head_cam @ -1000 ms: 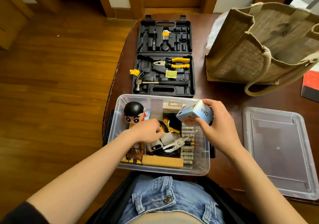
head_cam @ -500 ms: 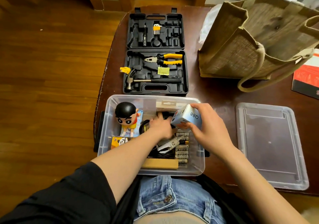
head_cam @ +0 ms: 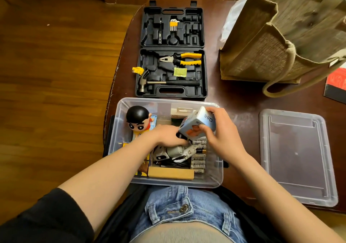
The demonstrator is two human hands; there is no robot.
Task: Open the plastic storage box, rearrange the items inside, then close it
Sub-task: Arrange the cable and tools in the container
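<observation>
The person's left hand (head_cam: 169, 135) and right hand (head_cam: 222, 136) are bare, with no rings or watch showing. A black sleeve (head_cam: 46, 216) covers the left upper arm (the right arm shows none). Light blue denim shorts (head_cam: 179, 209) carry a metal button.

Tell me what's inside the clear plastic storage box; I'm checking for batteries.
Clear plastic storage box: a row of batteries, black-haired figurine, wooden block, cables. The left hand hides what is beneath it.

The small blue box (head_cam: 198, 124) reads "Q88" on its side.
</observation>
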